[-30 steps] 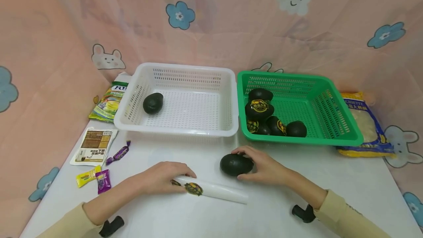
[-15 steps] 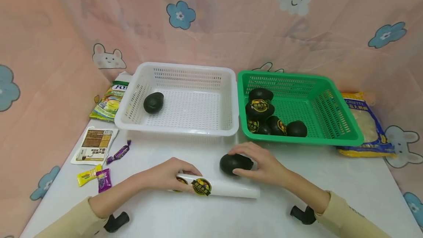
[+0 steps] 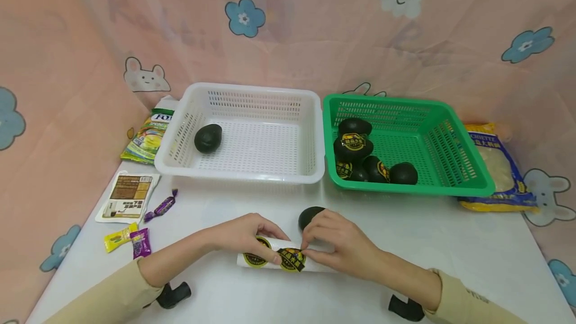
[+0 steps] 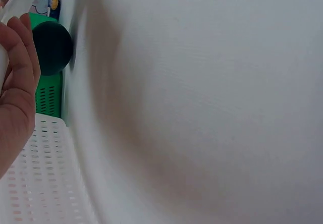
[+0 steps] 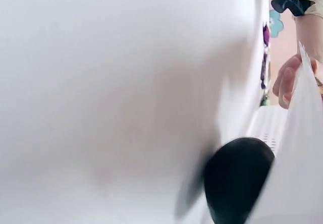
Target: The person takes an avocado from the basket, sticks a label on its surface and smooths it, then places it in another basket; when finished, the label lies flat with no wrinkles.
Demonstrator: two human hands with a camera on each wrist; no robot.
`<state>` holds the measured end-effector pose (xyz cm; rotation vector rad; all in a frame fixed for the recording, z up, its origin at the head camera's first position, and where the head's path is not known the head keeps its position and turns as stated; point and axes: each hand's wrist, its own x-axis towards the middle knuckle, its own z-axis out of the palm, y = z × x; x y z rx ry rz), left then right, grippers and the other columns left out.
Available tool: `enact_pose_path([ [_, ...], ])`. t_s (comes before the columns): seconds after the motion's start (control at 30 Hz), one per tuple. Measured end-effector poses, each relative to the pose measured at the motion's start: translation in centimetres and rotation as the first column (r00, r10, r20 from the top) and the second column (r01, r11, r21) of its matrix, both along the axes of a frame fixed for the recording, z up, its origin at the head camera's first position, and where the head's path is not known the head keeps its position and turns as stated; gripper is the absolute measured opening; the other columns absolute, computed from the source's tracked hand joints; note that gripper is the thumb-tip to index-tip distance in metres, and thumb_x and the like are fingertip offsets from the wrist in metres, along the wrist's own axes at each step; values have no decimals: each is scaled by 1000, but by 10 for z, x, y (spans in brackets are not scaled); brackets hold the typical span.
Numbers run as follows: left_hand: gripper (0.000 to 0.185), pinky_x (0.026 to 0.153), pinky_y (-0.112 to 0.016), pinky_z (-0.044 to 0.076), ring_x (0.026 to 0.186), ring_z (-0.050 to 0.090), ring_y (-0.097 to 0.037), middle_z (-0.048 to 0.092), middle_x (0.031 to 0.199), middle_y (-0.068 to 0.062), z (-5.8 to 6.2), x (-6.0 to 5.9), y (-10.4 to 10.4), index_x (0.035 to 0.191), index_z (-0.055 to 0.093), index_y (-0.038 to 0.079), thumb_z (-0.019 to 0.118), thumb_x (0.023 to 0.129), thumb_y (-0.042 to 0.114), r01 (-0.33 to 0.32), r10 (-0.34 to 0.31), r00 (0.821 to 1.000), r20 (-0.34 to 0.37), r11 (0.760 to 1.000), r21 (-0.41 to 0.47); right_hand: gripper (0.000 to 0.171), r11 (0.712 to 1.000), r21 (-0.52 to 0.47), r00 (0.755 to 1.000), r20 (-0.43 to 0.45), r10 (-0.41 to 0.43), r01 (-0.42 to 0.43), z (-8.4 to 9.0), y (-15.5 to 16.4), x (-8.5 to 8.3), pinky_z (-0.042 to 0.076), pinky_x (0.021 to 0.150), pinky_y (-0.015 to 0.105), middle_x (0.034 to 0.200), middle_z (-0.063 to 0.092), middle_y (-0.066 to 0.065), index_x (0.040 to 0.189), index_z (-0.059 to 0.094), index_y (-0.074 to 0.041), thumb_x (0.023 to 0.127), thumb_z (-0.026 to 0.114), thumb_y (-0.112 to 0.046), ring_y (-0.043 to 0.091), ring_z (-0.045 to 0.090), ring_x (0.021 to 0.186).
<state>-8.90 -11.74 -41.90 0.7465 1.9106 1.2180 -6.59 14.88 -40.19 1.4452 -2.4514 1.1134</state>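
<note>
I see both hands on the sticker sheet [image 3: 281, 260], lying on the tabletop [image 3: 450, 249] near its front edge. Left hand [image 3: 243, 236] grips the sheet's left end, fingers curled over it. Right hand [image 3: 335, 246] pinches at a sticker [image 3: 291, 259], prob. its edge. Dark avocado [image 3: 309, 215] sits just behind the right hand, w/ white basket [image 3: 252, 174] & green basket [image 3: 405, 189] beyond.

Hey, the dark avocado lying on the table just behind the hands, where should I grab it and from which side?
Grip the avocado across its narrower middle, coming from above and behind. It lies on its side on the table, top and far side bare, while the right hand and sticker strip crowd its near side.
</note>
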Motion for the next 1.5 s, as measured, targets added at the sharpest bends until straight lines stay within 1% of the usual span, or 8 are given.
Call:
enact_pose_path([
  [0.1,39,76,-23,49,87,64,-9,73,96,6,-3,1,1,114,72,13,80,80,31,4,-4,1000,12,1000,-12,18,998,-56,997,68,29,-25,-2,1,1,45,87,24,99,62,-13,91,64,-22,85,76,-10,7,53,99],
  [0.23,45,87,-23,48,99,61,-4,70,109,9,-10,5,1,119,69,15,81,80,34,33,-39,991,-128,998,-51,10,996,-80,971,239,-7,27,3,6,-2,48,83,29,99,62,-12,93,62,-19,91,71,-14,11,55,96],
  [0.43,45,91,-30,48,108,57,-10,63,115,12,-7,10,10,119,66,21,77,82,44,-48,57,918,-391,998,34,7,990,35,926,352,-138,134,16,18,-13,49,72,30,98,59,-13,92,62,-19,92,69,-18,18,52,92],
  [0.63,9,71,-26,53,78,62,-10,67,83,13,7,8,31,87,73,22,73,89,31,-291,359,886,-294,924,249,10,982,56,919,348,-187,179,19,18,-18,50,78,33,96,60,-13,90,63,-22,88,71,-17,16,54,93],
  [0.87,11,71,-29,51,77,58,-13,68,80,8,6,5,45,85,76,17,73,89,27,-487,542,821,-180,829,273,7,918,85,812,438,-384,388,6,26,-20,52,75,30,94,64,-9,89,68,-21,88,75,-19,15,57,89],
  [1.3,14,57,-23,41,62,47,-5,58,69,18,-13,-1,64,74,73,23,75,86,31,-460,442,776,-449,885,77,17,851,251,802,292,-520,461,-12,39,-25,46,80,39,96,64,-11,76,65,-28,84,78,-20,15,54,99],
  [1.4,20,57,-23,42,64,49,-6,57,69,17,-12,-3,64,70,67,25,76,85,34,-432,383,750,-540,901,38,21,849,250,806,276,-523,465,-14,40,-27,46,73,32,89,61,-13,73,61,-27,83,79,-22,16,55,88],
  [1.5,17,60,-21,42,71,53,-10,58,76,11,-14,-5,65,77,64,23,77,85,31,-373,333,685,-648,924,81,25,874,190,835,262,-484,448,-17,42,-30,46,65,27,83,57,-13,74,58,-26,81,81,-19,15,52,77],
])
